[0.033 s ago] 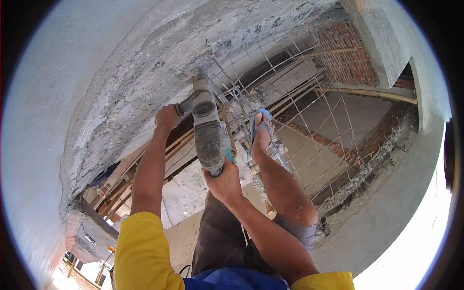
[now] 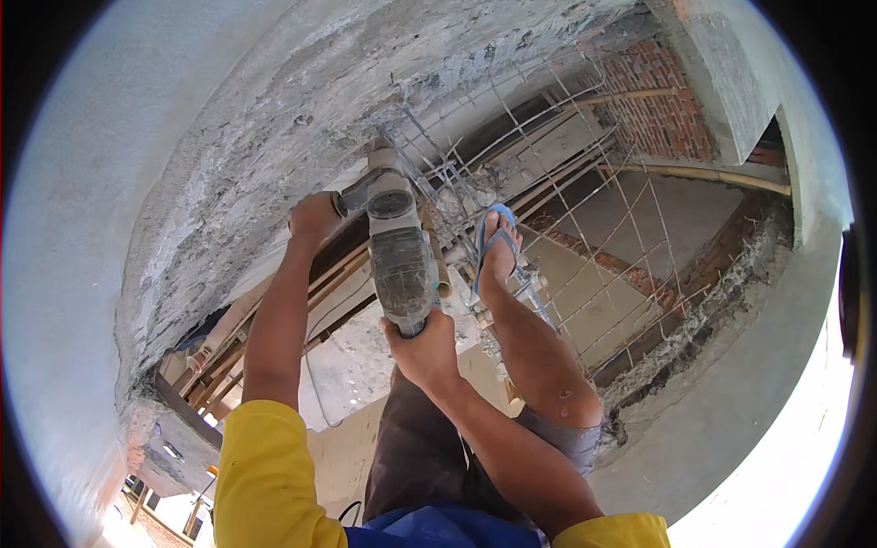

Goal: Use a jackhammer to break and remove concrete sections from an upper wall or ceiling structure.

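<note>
A dusty demolition hammer (image 2: 400,260) stretches away from me, its front end against the lower edge of the rough, chipped concrete (image 2: 265,137). My left hand (image 2: 315,217) is wrapped around its side handle. Around the rear grip, at the near end, my right hand (image 2: 425,352) is closed. Dust and the tool's body hide where the bit meets the concrete. My foot in a blue flip-flop (image 2: 493,242) rests on a support just right of the hammer, beside exposed steel bars (image 2: 452,173).
A bent grid of thin rebar (image 2: 575,215) spans the opening at right. Bamboo poles (image 2: 703,175) and wooden lengths (image 2: 215,379) cross below. A broken concrete edge (image 2: 703,338) borders the right side, and a brick wall (image 2: 653,100) stands at the far right. The floor lies well beneath.
The hammer's body has shifted very slightly to the right. Both hands keep their grip, and my foot stays in nearly the same place.
</note>
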{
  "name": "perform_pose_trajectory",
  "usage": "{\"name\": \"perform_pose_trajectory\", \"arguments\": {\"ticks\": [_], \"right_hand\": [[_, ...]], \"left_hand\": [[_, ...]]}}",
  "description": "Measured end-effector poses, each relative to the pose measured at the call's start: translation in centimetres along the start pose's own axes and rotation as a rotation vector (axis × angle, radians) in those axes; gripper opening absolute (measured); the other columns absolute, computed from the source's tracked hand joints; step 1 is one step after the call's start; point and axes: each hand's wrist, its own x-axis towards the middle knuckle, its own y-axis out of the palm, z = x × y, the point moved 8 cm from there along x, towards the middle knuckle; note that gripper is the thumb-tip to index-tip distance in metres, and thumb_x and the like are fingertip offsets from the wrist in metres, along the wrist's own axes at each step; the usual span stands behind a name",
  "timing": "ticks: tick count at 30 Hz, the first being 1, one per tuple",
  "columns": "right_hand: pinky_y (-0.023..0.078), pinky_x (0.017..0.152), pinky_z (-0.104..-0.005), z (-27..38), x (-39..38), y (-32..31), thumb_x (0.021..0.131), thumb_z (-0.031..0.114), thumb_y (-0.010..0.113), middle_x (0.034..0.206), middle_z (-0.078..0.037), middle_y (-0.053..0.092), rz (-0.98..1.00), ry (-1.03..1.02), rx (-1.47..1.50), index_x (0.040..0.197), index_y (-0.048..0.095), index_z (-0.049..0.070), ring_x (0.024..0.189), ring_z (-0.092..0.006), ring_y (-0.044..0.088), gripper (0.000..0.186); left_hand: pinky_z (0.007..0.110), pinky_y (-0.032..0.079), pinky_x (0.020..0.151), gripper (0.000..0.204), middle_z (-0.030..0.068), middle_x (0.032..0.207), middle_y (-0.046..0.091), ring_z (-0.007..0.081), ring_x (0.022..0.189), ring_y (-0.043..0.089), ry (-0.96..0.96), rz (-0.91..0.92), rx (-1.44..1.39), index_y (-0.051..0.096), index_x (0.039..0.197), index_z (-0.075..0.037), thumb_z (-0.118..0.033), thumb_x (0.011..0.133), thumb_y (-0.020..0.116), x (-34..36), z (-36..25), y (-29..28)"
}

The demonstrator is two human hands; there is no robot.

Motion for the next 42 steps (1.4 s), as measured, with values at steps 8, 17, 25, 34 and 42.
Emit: {"name": "perform_pose_trajectory", "arguments": {"ticks": [8,17,25,34,42], "right_hand": [[0.047,0.061,-0.0324,-2.6,-1.1,-0.6,0.073,0.01,0.074,0.072,-0.011,0.064,-0.107,0.218,0.285,0.091,0.06,-0.008,0.064,-0.0178,0.059,0.029],[0.042,0.044,-0.0256,-3.0,-4.2,-6.3,0.076,0.0,0.069,0.066,-0.005,0.055,-0.308,0.187,0.586,0.093,0.055,-0.005,0.05,-0.0111,0.051,0.022],[0.039,0.042,-0.0258,-6.3,-3.7,-6.1,0.077,0.001,0.068,0.063,-0.004,0.054,-0.366,0.215,0.633,0.081,0.056,-0.002,0.047,-0.011,0.05,0.013],[0.039,0.047,-0.0304,-6.7,-1.7,-5.8,0.074,0.006,0.068,0.06,-0.005,0.056,-0.419,0.199,0.508,0.075,0.057,-0.003,0.05,-0.0132,0.052,0.014],[0.047,0.064,-0.0352,-1.4,-1.5,-4.9,0.073,0.016,0.069,0.074,-0.016,0.065,-0.279,0.237,0.327,0.088,0.063,-0.004,0.067,-0.0255,0.064,0.025]], "left_hand": [[0.046,0.051,0.077,0.022,0.0171,0.093,0.068,0.0352,0.091,0.065,0.079,-0.042,0.152,0.068,0.093,-0.012,-0.019,0.074,0.059,0.2,-0.8,-1.2],[0.046,0.051,0.074,0.016,0.0175,0.083,0.067,0.0346,0.082,0.066,0.134,-0.131,0.199,0.067,0.088,-0.011,-0.014,0.074,0.059,-6.7,-5.1,-4.8],[0.046,0.05,0.073,0.016,0.0177,0.083,0.067,0.035,0.082,0.065,0.132,-0.167,0.257,0.066,0.089,-0.011,-0.013,0.075,0.058,-6.6,-5.9,-5.3],[0.046,0.05,0.074,0.015,0.0179,0.085,0.067,0.0352,0.084,0.065,0.124,-0.179,0.242,0.066,0.09,-0.012,-0.015,0.077,0.058,-4.4,-5.5,-5.4],[0.045,0.05,0.075,0.017,0.0171,0.086,0.068,0.0337,0.086,0.065,0.084,-0.176,0.26,0.066,0.091,-0.012,-0.02,0.078,0.059,-3.8,-3.9,-6.5]]}}
